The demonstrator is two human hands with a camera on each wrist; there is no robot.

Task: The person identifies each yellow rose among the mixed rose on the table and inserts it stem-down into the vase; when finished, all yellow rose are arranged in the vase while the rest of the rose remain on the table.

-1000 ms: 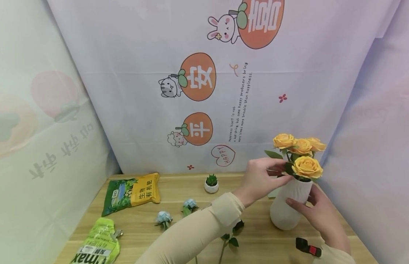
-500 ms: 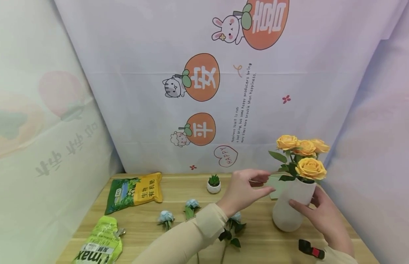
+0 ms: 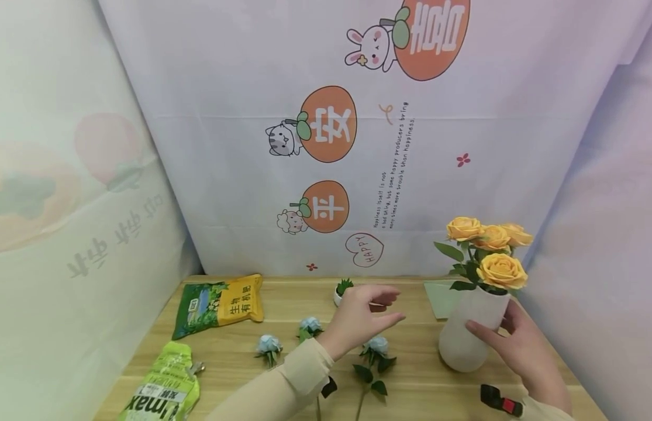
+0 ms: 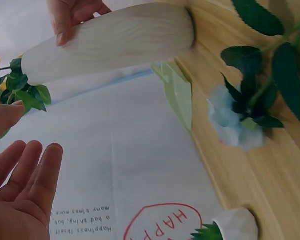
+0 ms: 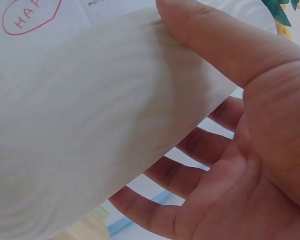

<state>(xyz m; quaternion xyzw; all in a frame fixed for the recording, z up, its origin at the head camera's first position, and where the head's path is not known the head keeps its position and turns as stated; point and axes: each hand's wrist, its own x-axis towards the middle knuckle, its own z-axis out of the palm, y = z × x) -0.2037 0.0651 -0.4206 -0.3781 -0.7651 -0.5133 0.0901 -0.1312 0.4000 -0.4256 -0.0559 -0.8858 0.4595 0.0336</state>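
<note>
A tall white ribbed vase (image 3: 470, 330) stands on the right of the wooden table, several yellow roses (image 3: 502, 271) with green leaves rising from its mouth. My right hand (image 3: 531, 351) grips the vase from its right side, thumb across the front and fingers behind, as the right wrist view shows with the vase wall (image 5: 90, 110) close up. My left hand (image 3: 359, 318) is in the air left of the vase, fingers loosely bent and holding nothing. Below it lies a light blue rose (image 3: 377, 346) with dark leaves; the left wrist view shows this blue flower (image 4: 235, 120) too.
Two more blue roses lie left, one bloom (image 3: 269, 345) beside another (image 3: 310, 324). A small potted succulent (image 3: 344, 285) stands behind my left hand. A pale green piece (image 3: 442, 298) lies behind the vase. At left are a yellow-green bag (image 3: 220, 305) and a lime pouch (image 3: 165, 386) with a clip.
My left hand has let go of the leaves at the vase's mouth and moved left and down, away from the vase. My right hand keeps its grip on the vase.
</note>
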